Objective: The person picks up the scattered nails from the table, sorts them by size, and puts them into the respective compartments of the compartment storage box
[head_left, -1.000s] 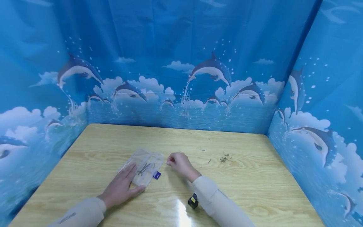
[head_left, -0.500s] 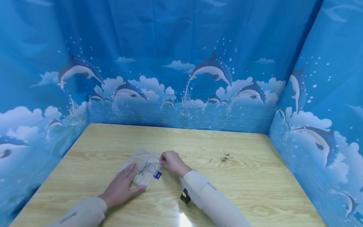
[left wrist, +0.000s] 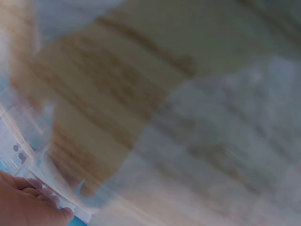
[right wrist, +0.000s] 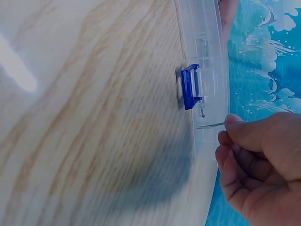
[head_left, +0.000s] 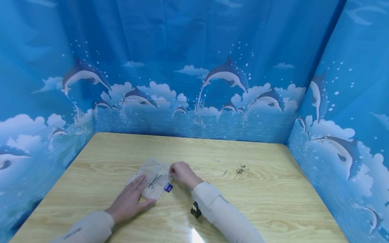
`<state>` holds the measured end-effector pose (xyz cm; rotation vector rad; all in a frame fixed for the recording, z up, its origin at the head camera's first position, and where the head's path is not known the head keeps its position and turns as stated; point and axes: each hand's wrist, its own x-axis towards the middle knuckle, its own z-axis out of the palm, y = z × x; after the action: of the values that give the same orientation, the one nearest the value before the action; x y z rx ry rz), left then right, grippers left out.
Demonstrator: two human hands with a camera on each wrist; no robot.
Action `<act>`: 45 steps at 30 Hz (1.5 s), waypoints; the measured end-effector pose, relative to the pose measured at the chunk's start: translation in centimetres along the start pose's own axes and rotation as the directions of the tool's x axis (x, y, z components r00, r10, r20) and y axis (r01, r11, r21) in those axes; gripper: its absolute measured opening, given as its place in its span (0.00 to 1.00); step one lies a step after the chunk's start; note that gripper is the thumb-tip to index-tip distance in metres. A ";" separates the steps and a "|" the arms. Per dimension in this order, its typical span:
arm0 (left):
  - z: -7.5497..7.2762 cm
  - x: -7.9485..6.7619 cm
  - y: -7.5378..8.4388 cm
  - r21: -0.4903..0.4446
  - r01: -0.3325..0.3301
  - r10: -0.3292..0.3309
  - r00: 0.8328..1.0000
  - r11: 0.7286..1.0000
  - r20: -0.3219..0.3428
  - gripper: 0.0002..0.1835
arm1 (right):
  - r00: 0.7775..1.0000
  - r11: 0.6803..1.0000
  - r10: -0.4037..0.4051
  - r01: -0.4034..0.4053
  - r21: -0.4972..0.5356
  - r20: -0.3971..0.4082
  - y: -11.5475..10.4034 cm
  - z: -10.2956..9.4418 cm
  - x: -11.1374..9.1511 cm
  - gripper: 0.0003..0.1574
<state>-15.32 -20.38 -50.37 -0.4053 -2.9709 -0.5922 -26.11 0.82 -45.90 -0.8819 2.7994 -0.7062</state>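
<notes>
A clear plastic box with a blue latch lies open on the table, several long nails inside it. My left hand rests along the box's left and near side with its fingers extended; the left wrist view shows only part of a hand at the lower left. Over the box's right compartment, my right hand pinches a thin nail between thumb and forefinger. In the right wrist view the nail points into the box, beside the blue latch.
A small heap of metal bits lies on the right of the wooden table, with a few loose nails nearer the middle. A black thing with a yellow mark is by the right sleeve. Dolphin-printed curtains surround the table.
My right hand has moved left from the bare table beside the box to over its right compartment, bringing the nail. The black thing shifted left with that sleeve. My left hand has stayed put.
</notes>
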 end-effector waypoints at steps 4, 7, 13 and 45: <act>-0.1 0.0 0.1 -0.004 0.007 -0.007 1.000 1.000 0.006 0.53 | 1.000 1.000 0.012 -0.011 0.025 -0.016 0.2 0.3 0.0 0.05; -0.2 0.0 0.2 -0.004 0.013 -0.013 1.000 1.000 0.011 0.53 | 0.999 0.998 0.020 -0.018 0.053 -0.030 0.3 0.4 0.0 0.05; -0.1 0.0 0.1 -0.004 0.013 -0.013 1.000 1.000 0.013 0.53 | 0.997 0.994 0.036 -0.029 0.101 -0.062 0.4 0.6 -0.2 0.05; 0.0 0.0 0.0 0.004 0.016 -0.016 1.000 1.000 0.014 0.54 | 0.967 0.932 0.208 -0.150 0.330 -0.148 10.9 -4.5 -5.1 0.09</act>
<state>-15.31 -20.40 -50.41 -0.3872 -2.9914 -0.5879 -28.59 13.38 -47.16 -0.5189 2.7525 -1.2143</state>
